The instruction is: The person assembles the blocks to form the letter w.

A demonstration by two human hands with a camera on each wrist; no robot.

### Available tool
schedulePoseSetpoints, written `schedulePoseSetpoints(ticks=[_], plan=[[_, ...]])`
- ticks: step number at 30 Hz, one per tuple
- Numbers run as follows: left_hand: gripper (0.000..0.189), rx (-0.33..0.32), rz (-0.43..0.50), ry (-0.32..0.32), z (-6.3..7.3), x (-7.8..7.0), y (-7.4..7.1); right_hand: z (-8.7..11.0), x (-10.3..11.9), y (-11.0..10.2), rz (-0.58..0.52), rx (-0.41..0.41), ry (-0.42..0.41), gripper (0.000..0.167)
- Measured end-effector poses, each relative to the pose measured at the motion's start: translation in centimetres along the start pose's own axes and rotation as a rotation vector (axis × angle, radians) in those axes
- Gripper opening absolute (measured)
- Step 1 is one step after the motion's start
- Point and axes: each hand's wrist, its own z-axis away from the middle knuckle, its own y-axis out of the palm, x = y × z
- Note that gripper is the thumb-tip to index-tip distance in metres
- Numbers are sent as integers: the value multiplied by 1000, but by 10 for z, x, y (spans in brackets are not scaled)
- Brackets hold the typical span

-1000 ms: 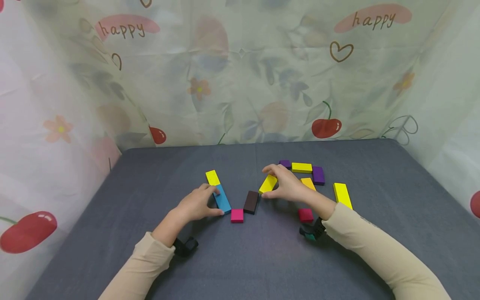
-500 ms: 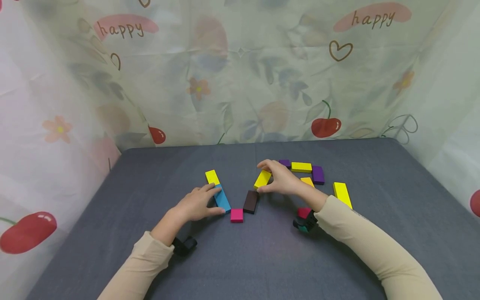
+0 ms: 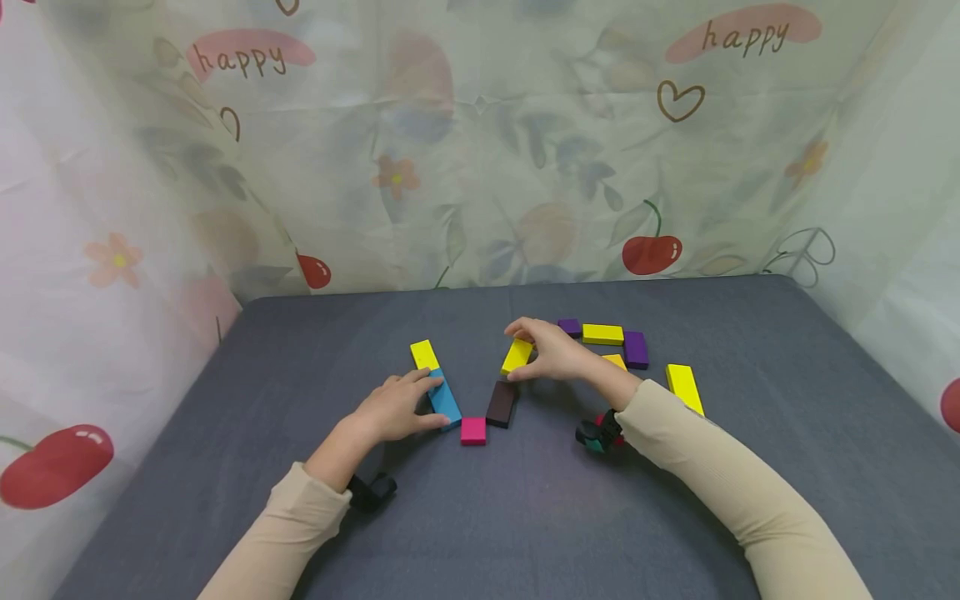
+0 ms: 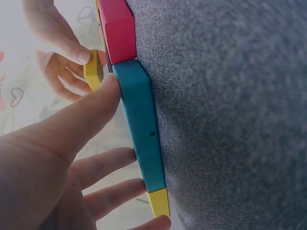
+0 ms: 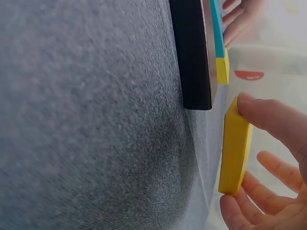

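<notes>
With its thumb and fingertips, my right hand [image 3: 552,352] pinches a yellow block [image 3: 517,356] by its ends. In the right wrist view that yellow block [image 5: 235,148] is off the cloth, beyond the end of a dark brown block [image 5: 194,57]. My left hand [image 3: 393,408] rests its spread fingers on a blue block [image 4: 139,124], thumb at the end by a pink block [image 4: 119,33]. Another yellow block [image 3: 424,355] continues the blue block's line at the far end. Together the yellow, blue, pink and brown blocks form an angled row.
To the right, purple blocks [image 3: 636,350] flank a yellow block [image 3: 602,334]. An orange-yellow block [image 3: 615,361] and a pink one lie partly hidden by the right arm. A lone yellow block [image 3: 684,389] stands apart. Patterned curtains [image 3: 480,150] surround the grey cloth-covered table [image 3: 480,533].
My right hand has moved left and slightly away with the yellow block, bringing it over the far end of the brown block. The left hand has hardly moved.
</notes>
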Motion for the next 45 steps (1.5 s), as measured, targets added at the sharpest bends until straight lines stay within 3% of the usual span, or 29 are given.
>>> schedulePoseSetpoints(ticks=[20,45], plan=[[70,5,24,-27,-3,1,3,-11,-3,-2,6,117,6,60],[70,5,18,-15,-3,2,2,-14,-2,0,33,175,-4,58]])
